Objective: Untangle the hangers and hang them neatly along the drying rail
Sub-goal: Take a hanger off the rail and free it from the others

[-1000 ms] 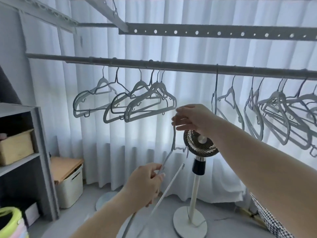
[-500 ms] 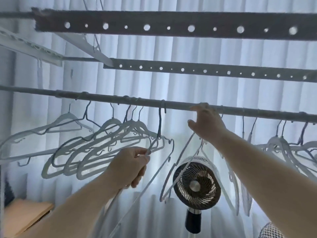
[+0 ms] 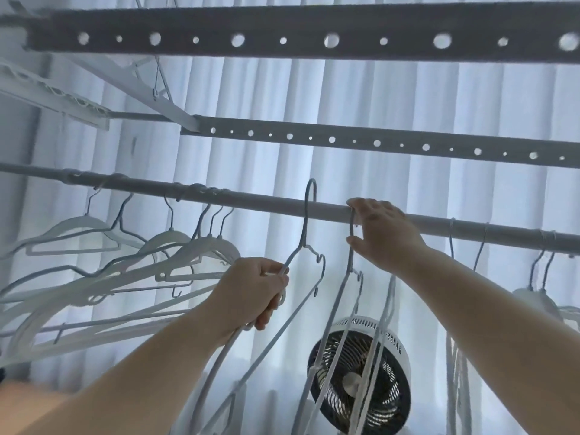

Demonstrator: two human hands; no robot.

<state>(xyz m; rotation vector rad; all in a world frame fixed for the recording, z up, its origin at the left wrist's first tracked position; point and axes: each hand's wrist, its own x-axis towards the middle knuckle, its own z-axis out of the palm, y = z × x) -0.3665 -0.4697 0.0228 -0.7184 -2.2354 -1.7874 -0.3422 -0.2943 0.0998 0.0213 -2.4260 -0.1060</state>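
Note:
A grey round drying rail (image 3: 270,202) runs across the view. My left hand (image 3: 251,290) grips the shoulder of a thin grey hanger (image 3: 306,221), whose hook rises above the rail's top edge. My right hand (image 3: 383,233) is up at the rail, fingers over it and thumb below, pinching the hook of a second grey hanger (image 3: 351,277) that hangs down from the rail. Several pale hangers (image 3: 175,255) crowd together on the rail at the left, overlapping. More hangers (image 3: 539,277) hang at the right.
Two perforated flat bars (image 3: 314,39) (image 3: 376,142) run overhead above the rail. A round fan (image 3: 361,378) stands below, behind the hanging hanger. White curtains (image 3: 314,89) fill the background.
The view tilted further up. My left hand has raised its hanger, so its hook now stands higher than the rail. My right hand has stayed at the rail with the other hanger's hook.

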